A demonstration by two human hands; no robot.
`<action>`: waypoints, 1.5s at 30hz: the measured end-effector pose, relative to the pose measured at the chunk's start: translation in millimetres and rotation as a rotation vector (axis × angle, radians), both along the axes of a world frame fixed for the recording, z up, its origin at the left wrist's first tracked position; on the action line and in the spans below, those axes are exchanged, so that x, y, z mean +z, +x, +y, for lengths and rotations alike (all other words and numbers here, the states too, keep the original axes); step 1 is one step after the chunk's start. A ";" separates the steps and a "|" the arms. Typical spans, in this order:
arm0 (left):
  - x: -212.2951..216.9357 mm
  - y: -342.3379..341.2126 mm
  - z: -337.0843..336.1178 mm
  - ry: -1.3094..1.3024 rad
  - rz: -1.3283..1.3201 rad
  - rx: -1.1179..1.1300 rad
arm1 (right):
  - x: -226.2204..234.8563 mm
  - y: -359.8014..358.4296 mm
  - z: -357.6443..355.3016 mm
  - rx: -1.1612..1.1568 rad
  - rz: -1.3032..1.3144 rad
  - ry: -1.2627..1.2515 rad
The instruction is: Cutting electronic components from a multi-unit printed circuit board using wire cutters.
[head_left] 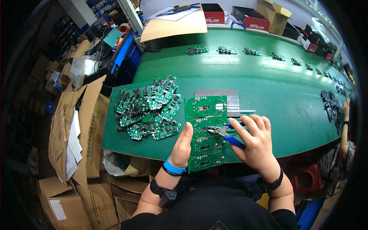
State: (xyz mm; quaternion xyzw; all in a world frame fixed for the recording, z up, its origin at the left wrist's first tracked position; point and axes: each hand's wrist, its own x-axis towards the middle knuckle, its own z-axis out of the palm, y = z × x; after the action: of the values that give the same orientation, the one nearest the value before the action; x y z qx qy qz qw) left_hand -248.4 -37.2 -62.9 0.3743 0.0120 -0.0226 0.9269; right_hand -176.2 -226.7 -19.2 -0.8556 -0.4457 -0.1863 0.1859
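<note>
My left hand [181,147] grips the left edge of a green circuit board panel [207,143], thumb on top, its other fingers hidden beneath. The panel is a column of several joined boards and reaches over the table's front edge. In my right hand [255,142] is a pair of blue-handled cutting pliers [226,134]. Their jaws point left over the panel's second board from the far end. Behind the panel lies a flat grey metal block [232,100]. To the left, many loose green circuit boards [151,105] with black parts are heaped on the table.
Single boards [227,50] stand in a row along the green belt [165,63]. A wooden board [176,27] with tools and red-black boxes [250,18] line the back. Open cardboard cartons [90,134] stand at the left. Another person's hand [346,109] is at the far right, near dark parts [331,107].
</note>
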 end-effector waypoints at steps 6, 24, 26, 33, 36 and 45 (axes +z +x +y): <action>0.9 -0.4 -1.6 0.057 -0.008 0.018 | 1.9 -2.4 -0.9 -0.011 -0.029 -0.035; -2.0 -2.0 0.8 0.019 0.035 -0.027 | -6.5 3.0 -2.8 -0.010 -0.074 0.059; -6.3 -3.3 6.3 0.032 0.044 -0.033 | -4.6 4.0 -7.9 -0.022 -0.026 0.133; -20.7 -4.6 19.7 -0.630 -0.020 -0.067 | -10.5 10.4 -16.2 -0.105 0.029 0.170; -22.3 -1.2 18.2 -0.651 -0.048 -0.047 | -12.7 11.5 -18.1 -0.144 0.017 0.178; -14.5 0.4 3.8 -0.735 -0.047 -0.122 | -16.4 8.0 -9.0 -0.117 -0.002 0.103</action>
State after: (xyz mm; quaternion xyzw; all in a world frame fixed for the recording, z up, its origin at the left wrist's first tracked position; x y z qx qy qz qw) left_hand -248.0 -33.4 -77.4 0.0170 -0.0406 -0.0720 0.9964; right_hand -168.2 -235.7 -35.6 -0.8693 -0.3851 -0.2205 0.2178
